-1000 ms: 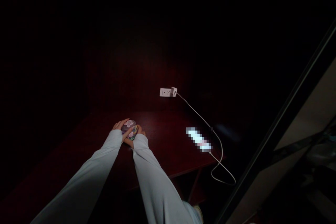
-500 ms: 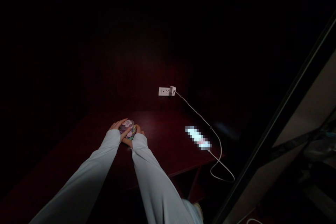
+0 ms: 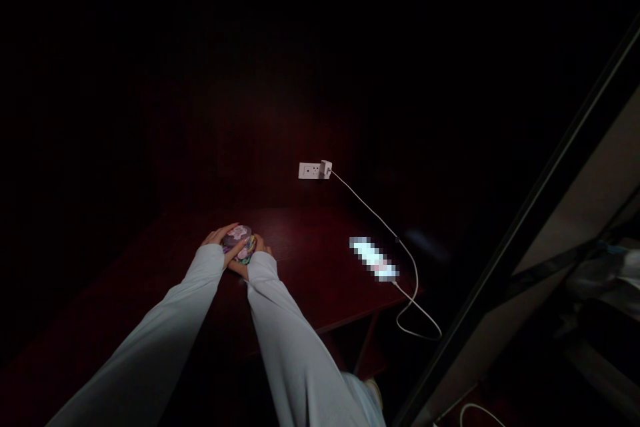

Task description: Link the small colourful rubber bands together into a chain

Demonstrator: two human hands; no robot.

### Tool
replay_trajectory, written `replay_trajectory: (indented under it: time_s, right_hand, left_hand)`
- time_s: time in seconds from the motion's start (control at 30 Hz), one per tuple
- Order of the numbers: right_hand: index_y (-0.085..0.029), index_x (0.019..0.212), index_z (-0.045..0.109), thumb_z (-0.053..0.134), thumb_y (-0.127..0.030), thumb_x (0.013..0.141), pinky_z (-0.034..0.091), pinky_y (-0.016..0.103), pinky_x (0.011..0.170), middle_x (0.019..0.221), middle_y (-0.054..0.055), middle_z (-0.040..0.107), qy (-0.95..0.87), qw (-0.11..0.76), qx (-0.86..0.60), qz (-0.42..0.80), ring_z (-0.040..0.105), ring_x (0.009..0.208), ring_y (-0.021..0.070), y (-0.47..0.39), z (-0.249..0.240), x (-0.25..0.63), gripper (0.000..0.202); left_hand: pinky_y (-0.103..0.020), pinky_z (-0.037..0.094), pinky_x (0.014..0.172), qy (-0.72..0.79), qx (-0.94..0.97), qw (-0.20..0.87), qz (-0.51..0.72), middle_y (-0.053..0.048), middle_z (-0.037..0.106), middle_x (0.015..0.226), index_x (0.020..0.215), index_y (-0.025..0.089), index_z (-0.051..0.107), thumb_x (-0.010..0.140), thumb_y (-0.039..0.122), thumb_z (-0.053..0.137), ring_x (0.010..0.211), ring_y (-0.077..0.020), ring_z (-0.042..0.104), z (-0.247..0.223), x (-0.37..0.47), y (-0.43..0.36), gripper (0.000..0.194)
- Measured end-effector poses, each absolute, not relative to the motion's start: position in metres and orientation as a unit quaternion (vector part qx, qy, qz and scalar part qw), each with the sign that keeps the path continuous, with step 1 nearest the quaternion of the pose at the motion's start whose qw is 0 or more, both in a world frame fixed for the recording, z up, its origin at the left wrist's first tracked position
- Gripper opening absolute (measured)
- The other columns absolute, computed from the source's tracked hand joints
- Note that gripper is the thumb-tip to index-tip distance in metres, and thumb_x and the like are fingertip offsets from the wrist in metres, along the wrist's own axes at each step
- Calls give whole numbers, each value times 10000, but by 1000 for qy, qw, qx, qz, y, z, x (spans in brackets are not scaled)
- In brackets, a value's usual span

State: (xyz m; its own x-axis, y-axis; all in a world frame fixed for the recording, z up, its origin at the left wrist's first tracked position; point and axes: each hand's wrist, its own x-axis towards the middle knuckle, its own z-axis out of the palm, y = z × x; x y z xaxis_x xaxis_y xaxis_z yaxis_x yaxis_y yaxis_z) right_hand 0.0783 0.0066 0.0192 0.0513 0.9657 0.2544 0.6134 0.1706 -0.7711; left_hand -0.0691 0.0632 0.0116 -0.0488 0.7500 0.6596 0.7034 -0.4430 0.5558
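Observation:
Both my hands are closed around a small round floral container (image 3: 239, 235), low over the dark red tabletop. Pink and purple flowers cover its lid and its side. My left hand (image 3: 223, 243) wraps the container's left side, fingers along the far edge of the lid and thumb across the front. On the opposite side, my right hand (image 3: 257, 248) grips it with bent fingers. Parts of its side and its underside are hidden by the hands. I cannot tell whether it rests on the table.
A lit phone (image 3: 374, 258), blurred out, lies on the tabletop (image 3: 315, 280) to the right. Its white cable (image 3: 367, 205) runs to a charger (image 3: 325, 168) in the wall socket (image 3: 307, 171). A dark slanted frame (image 3: 525, 227) stands at the right, with dim items beyond.
The whole view has shifted slightly, so everything sits a little further left and up. My hands keep the same hold on the floral container.

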Motion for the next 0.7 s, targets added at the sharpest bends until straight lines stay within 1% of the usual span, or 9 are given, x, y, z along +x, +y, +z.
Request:
replay_trajectory:
  time_s: [0.17, 0.3, 0.47, 0.6, 0.7]
  right_hand:
    - [-254, 1507, 452, 881, -400, 684, 505, 372, 1050, 1361, 89, 657, -656, 393, -607, 218, 617, 1286, 266, 5, 21, 79, 940]
    - [-251, 1502, 452, 883, -401, 669, 508, 376, 1047, 1358, 87, 658, -653, 391, -608, 227, 615, 1286, 272, 7, 20, 78, 950]
    - [-228, 1512, 445, 895, -494, 656, 499, 383, 1060, 1349, 102, 665, -650, 397, -608, 224, 625, 1263, 289, 9, 16, 76, 1003]
    - [-231, 1487, 459, 872, -465, 684, 502, 383, 1041, 1330, 94, 679, -661, 406, -594, 212, 620, 1248, 286, 8, 16, 76, 933]
    - [-223, 1476, 462, 862, -436, 691, 505, 381, 1034, 1335, 100, 678, -664, 405, -594, 207, 624, 1236, 281, 7, 17, 77, 907]
  left_hand:
    - [-466, 577, 1015, 533, 695, 34, 481, -111, 765, 1183, 1241, 238, 724, 736, 551, 684, 1107, -361, 713, 8, -74, 68, 595]
    - [-464, 568, 1024, 528, 685, 19, 502, -115, 765, 1176, 1217, 235, 727, 742, 551, 664, 1111, -361, 709, 9, -70, 66, 575]
    - [-472, 570, 1008, 522, 688, 18, 503, -121, 771, 1156, 1193, 232, 730, 743, 551, 639, 1090, -361, 713, 12, -67, 60, 559]
    - [-498, 569, 1001, 520, 694, 14, 498, -136, 769, 1160, 1193, 213, 734, 753, 564, 619, 1087, -373, 711, 13, -68, 60, 574]
    - [-490, 575, 994, 523, 693, 13, 496, -131, 772, 1160, 1191, 215, 737, 755, 558, 622, 1081, -367, 715, 14, -68, 60, 566]
